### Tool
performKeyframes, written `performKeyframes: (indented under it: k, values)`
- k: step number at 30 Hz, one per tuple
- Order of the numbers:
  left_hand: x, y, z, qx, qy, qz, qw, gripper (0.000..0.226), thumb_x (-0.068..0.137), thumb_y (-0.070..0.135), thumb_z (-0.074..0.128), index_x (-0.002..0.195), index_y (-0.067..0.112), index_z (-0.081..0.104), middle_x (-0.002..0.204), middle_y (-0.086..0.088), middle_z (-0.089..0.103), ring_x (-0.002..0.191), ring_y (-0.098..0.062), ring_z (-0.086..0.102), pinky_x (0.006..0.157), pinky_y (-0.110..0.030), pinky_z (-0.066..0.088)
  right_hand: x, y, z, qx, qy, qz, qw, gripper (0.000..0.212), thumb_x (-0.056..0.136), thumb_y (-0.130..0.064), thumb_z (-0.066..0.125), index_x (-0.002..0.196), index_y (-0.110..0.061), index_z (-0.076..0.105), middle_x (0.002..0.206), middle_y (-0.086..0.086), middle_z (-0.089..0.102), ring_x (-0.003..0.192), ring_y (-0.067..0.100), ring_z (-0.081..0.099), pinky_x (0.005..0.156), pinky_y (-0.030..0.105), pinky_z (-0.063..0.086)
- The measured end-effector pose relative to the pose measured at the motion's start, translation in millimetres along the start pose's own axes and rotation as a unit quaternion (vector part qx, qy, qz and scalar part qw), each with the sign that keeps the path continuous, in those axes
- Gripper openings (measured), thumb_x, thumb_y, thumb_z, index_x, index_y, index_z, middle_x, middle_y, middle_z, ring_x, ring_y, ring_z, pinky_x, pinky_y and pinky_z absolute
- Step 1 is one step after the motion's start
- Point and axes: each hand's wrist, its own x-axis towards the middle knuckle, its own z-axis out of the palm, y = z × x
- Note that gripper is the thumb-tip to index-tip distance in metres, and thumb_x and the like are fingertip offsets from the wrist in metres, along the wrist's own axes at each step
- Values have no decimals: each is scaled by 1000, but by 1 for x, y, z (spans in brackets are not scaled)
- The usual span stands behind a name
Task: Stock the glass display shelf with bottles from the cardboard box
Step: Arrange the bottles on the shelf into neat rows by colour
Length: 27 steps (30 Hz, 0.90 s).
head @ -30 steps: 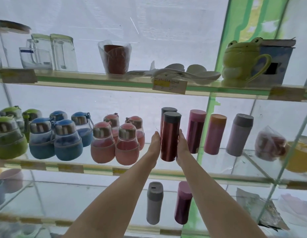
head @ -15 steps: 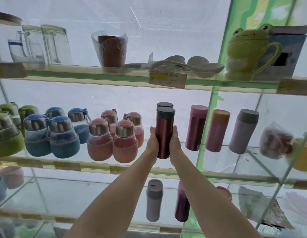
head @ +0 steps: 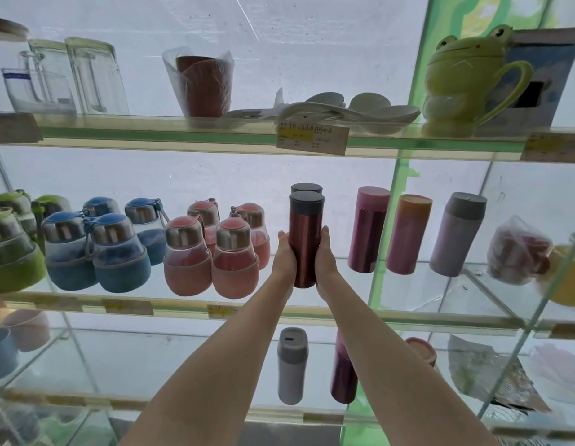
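Observation:
A dark red metal bottle (head: 305,243) with a dark grey cap stands upright on the middle glass shelf (head: 408,304). My left hand (head: 284,257) presses its left side and my right hand (head: 325,257) presses its right side, fingers straight along the bottle. A second dark-capped bottle (head: 307,188) stands right behind it, mostly hidden. To the right stand a magenta bottle (head: 368,230), a pink bottle with an orange cap (head: 408,235) and a lilac bottle with a grey cap (head: 456,236). The cardboard box is out of view.
Pink (head: 234,259), blue (head: 118,252) and green (head: 9,252) round bottles fill the shelf's left part. The upper shelf holds glass mugs (head: 70,78), a wrapped red cup (head: 202,85), white spoons (head: 350,107) and a frog mug (head: 466,78). The lower shelf carries a grey bottle (head: 291,365).
The dark red bottle between my hands has shifted slightly left and straightened, and now stands directly in front of the rear dark-capped bottle. The view has also tilted a little.

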Motion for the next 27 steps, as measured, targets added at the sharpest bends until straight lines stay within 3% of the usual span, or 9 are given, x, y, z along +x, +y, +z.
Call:
performKeyframes:
  k: [2,6,10,12,14,16,19,22,27]
  values:
    - [-4,1,-1,19,-3,-5,1000,59,104,57,20,98,31,72,88,8,76,78,-2,72,65,-17,51,-3,-4,0,-12,1,6,1000,67,96,-72,25,116,-30,73,112,-3,75,101,12,71,88,30,50]
    - [-11,6,-5,83,-20,-17,996,70,101,63,10,121,28,67,113,0,69,105,-14,63,99,-29,46,-6,-12,-4,-59,-8,15,998,77,98,-72,12,133,-27,64,128,1,68,106,15,65,93,31,44]
    - [-24,10,-9,114,10,-17,993,62,103,59,12,117,28,64,110,3,64,90,-6,64,82,-20,44,-16,-14,-11,-66,0,18,998,78,100,-68,11,147,-18,47,148,6,52,138,20,46,104,31,31]
    - [-33,12,-9,131,34,-3,991,57,106,50,20,129,15,59,121,1,62,107,-16,60,94,-29,43,-23,-14,-13,-66,22,12,997,75,102,-64,15,148,-13,43,143,7,55,127,19,53,97,26,33]
    - [-40,14,-8,169,54,6,984,52,107,41,28,130,6,57,126,-8,63,116,-25,58,104,-39,44,-28,-13,-14,-69,39,5,997,71,103,-62,20,144,-12,48,114,0,64,95,11,59,78,22,40]
    - [-48,15,-6,187,71,15,980,45,106,35,33,125,3,58,118,-13,63,111,-28,59,100,-40,47,-32,-14,-15,-76,51,4,996,67,103,-62,24,138,-12,51,95,-5,58,79,7,53,66,24,39]
    - [-60,17,-5,197,100,30,975,32,103,30,43,110,3,60,99,-11,61,91,-25,56,87,-38,49,-37,-16,-18,-90,61,7,994,58,102,-62,28,124,-16,55,88,-5,57,77,10,54,65,27,39]
    - [-68,18,-6,210,133,37,968,21,96,23,51,101,4,59,95,-14,64,84,-25,56,84,-42,53,-40,-17,-20,-94,59,0,994,49,102,-61,30,111,-18,53,86,-5,55,77,11,53,78,30,41]
    - [-84,15,5,215,132,70,965,22,89,11,47,82,4,66,86,-18,70,73,-27,58,68,-36,49,-47,-19,-27,-109,71,-10,991,46,103,-56,33,106,-14,53,93,0,54,91,21,52,98,43,45]
